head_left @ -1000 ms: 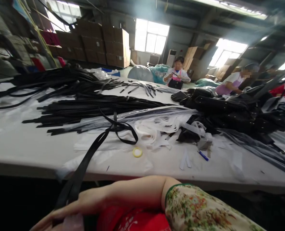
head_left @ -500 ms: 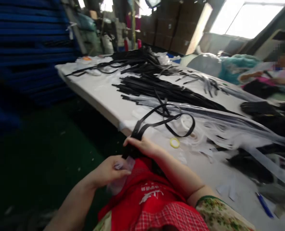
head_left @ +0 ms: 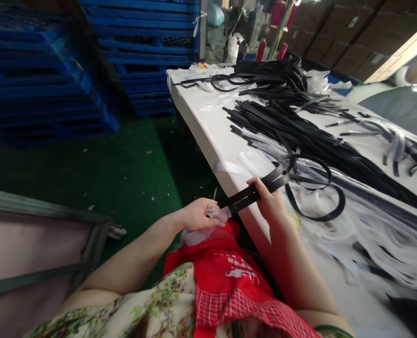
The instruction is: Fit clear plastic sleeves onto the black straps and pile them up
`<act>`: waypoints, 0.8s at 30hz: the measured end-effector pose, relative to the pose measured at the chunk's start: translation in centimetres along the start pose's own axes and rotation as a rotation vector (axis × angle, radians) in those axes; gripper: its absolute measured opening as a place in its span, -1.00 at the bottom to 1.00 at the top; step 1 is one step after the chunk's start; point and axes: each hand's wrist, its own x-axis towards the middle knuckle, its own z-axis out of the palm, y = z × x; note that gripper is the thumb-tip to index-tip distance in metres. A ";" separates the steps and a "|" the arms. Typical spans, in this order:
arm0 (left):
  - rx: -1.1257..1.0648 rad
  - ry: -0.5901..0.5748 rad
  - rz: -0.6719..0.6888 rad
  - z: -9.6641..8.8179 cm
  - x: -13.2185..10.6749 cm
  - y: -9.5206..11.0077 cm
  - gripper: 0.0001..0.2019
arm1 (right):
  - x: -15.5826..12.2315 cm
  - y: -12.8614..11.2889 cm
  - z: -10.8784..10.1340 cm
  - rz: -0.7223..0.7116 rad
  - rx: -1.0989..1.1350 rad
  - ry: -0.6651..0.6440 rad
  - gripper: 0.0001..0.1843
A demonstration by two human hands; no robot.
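My left hand (head_left: 197, 215) is closed on a crumpled, translucent plastic bag (head_left: 220, 214), in front of the red apron. The ends of two flat black straps (head_left: 245, 199) reach into or against this plastic; the exact overlap is hidden. Farther along, my right hand (head_left: 271, 199) grips the same straps, its thumb on top. Small holes show in the straps just past the right thumb. Beyond that hand they curl into loose loops (head_left: 337, 206) lying over the white table (head_left: 208, 122).
Long bundles of black straps (head_left: 317, 131) lie across the table. White translucent strips (head_left: 381, 211) and a yellow ring (head_left: 293, 219) are nearer the right arm. Blue pallets (head_left: 145, 35) stack at the back left. A metal-framed panel (head_left: 35, 244) stands at the lower left.
The view has swung left, bringing more of the pallets in. My right hand has drawn away from the left along the straps, which now stretch between them over the table edge.
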 end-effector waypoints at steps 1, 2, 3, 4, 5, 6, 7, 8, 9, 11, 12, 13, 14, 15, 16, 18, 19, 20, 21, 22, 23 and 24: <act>-0.022 0.001 -0.015 0.1 0.1 0.0 -0.65 | -0.1 0.0 0.1 -0.012 -0.049 -0.011 -0.62; -0.049 -0.005 -0.032 0.2 0.2 0.1 -0.65 | -0.2 0.0 0.1 -0.023 -0.094 -0.026 -0.62; -0.073 -0.012 -0.042 0.2 0.3 0.0 -0.66 | -0.2 -0.1 0.0 -0.039 -0.129 -0.036 -0.62; -0.088 -0.017 -0.040 0.3 0.3 0.0 -0.67 | -0.2 -0.2 -0.2 -0.060 -0.154 -0.031 -0.61; -0.098 -0.019 -0.029 0.3 0.4 -0.2 -0.68 | -0.2 -0.4 -0.4 -0.089 -0.175 -0.009 -0.61; -0.108 -0.013 -0.011 0.2 0.4 -0.3 -0.69 | -0.2 -0.7 -0.8 -0.125 -0.191 0.029 -0.60; -0.114 -0.002 0.010 0.1 0.4 -0.6 -0.70 | -0.2 -0.9 -1.2 -0.162 -0.205 0.073 -0.60; -0.114 0.012 0.029 0.0 0.4 -0.8 -0.71 | -0.1 -1.1 -1.7 -0.196 -0.216 0.114 -0.59; -0.110 0.026 0.043 -0.2 0.4 -1.1 -0.72 | -0.1 -1.3 -2.1 -0.224 -0.222 0.146 -0.59; -0.104 0.055 0.055 -0.4 0.3 -1.7 -0.74 | -0.2 -1.6 -2.6 -0.259 -0.214 0.163 -0.61; -0.100 0.070 0.058 -0.5 0.2 -1.9 -0.75 | -0.3 -1.8 -2.8 -0.271 -0.201 0.157 -0.62; -0.095 0.084 0.059 -0.6 0.2 -2.0 -0.75 | -0.5 -1.9 -2.8 -0.281 -0.191 0.148 -0.63; -0.092 0.095 0.058 -0.6 0.2 -2.1 -0.75 | -0.6 -2.1 -2.7 -0.290 -0.193 0.139 -0.65; -0.093 0.101 0.056 -0.6 0.1 -2.2 -0.75 | -0.8 -2.3 -2.6 -0.298 -0.208 0.133 -0.65; -0.097 0.100 0.050 -0.6 0.1 -2.2 -0.75 | -0.9 -2.4 -2.5 -0.304 -0.232 0.127 -0.66; -0.110 0.090 0.031 -0.5 0.1 -2.0 -0.74 | -1.2 -2.6 -2.2 -0.309 -0.282 0.097 -0.66; -0.118 0.085 0.021 -0.5 0.1 -1.8 -0.74 | -1.3 -2.7 -2.1 -0.308 -0.296 0.073 -0.66; -0.126 0.081 0.014 -0.4 0.1 -1.6 -0.73 | -1.4 -2.7 -2.0 -0.306 -0.302 0.044 -0.66; -0.130 0.077 0.008 -0.4 0.1 -1.4 -0.72 | -1.5 -2.7 -1.9 -0.304 -0.303 0.014 -0.66; -0.130 0.071 0.006 -0.4 0.2 -1.3 -0.72 | -1.6 -2.7 -1.8 -0.301 -0.304 -0.017 -0.66; -0.130 0.063 0.006 -0.4 0.2 -1.1 -0.71 | -1.7 -2.6 -1.6 -0.298 -0.311 -0.048 -0.66; -0.130 0.055 0.006 -0.3 0.3 -1.0 -0.70 | -1.8 -2.5 -1.4 -0.294 -0.320 -0.077 -0.65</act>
